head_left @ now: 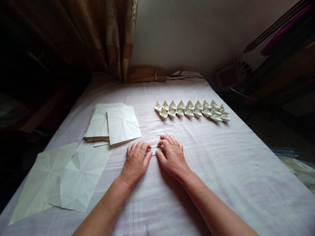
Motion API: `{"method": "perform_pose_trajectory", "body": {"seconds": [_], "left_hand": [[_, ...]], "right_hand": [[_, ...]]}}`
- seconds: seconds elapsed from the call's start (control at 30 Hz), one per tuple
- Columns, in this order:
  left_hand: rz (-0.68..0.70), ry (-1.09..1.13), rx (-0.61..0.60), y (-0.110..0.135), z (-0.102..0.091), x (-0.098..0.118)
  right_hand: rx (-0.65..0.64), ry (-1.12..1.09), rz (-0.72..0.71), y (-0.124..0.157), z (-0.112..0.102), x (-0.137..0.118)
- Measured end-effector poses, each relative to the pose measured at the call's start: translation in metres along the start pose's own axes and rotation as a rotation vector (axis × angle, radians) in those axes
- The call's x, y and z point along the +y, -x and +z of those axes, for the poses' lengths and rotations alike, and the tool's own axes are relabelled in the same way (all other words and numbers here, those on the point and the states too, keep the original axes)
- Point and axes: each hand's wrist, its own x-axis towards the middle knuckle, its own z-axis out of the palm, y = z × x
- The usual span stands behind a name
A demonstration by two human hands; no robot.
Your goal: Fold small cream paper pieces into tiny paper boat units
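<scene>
A small piece of folded white paper (154,151) lies low on the cloth between my two hands, mostly covered by my fingers. My left hand (138,158) grips its left end, thumb and fingers curled together. On the other end, my right hand (172,154) pinches it between thumb and bent fingers. Beyond my right hand stand two rows of folded paper boats (189,108), set close together. To the left is a stack of paper (97,123) with a creased sheet (124,124) on top. Nearer me, creased sheets (80,177) lie spread out and overlapping.
Everything rests on a surface covered with a pale cloth (221,183). A gold-brown curtain (120,39) hangs at the back left, its end lying on the far edge. Dark clutter lies beyond the right edge, including a plastic bag (299,170).
</scene>
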Motion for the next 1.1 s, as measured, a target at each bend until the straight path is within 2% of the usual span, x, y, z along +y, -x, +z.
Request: {"method": "perform_pose_trajectory", "body": {"seconds": [0.17, 0.43, 0.73, 0.9, 1.1], "left_hand": [[0.008, -0.013, -0.022, -0.001, -0.001, 0.001], [-0.002, -0.03, -0.013, -0.001, -0.001, 0.003], [-0.029, -0.036, -0.064, -0.003, -0.003, 0.004], [-0.039, -0.003, -0.096, -0.004, -0.01, 0.002], [-0.073, 0.001, -0.1, -0.006, -0.008, 0.004]], "right_hand": [[-0.002, 0.033, 0.045, -0.001, -0.001, 0.001], [-0.011, 0.069, 0.017, 0.003, 0.0, -0.002], [-0.056, 0.077, 0.01, 0.002, -0.001, 0.001], [-0.05, 0.075, 0.003, 0.003, -0.005, 0.007], [-0.011, 0.107, 0.021, 0.003, 0.001, -0.003]]}}
